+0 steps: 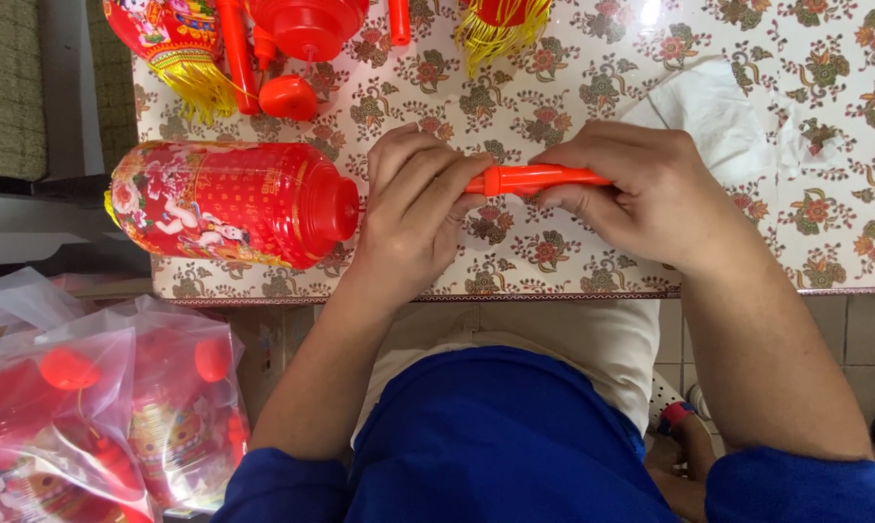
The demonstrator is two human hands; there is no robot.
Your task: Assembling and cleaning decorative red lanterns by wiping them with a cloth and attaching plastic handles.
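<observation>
both hands grip an orange stick [534,179]: left hand [413,218] beside a red lantern [234,203], right hand [651,194] clenched.

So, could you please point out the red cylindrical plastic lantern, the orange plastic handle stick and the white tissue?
Red cylindrical plastic lantern [229,201]: head view, printed side wall.
Orange plastic handle stick [534,178]: head view, exposed middle.
White tissue [714,111]: head view, centre.

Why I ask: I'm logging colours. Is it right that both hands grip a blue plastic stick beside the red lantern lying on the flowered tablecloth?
Not quite: the plastic stick is orange-red, not blue, as the head view shows. Both the left hand and right hand do grip it, beside the red lantern lying on the flowered tablecloth.
</observation>
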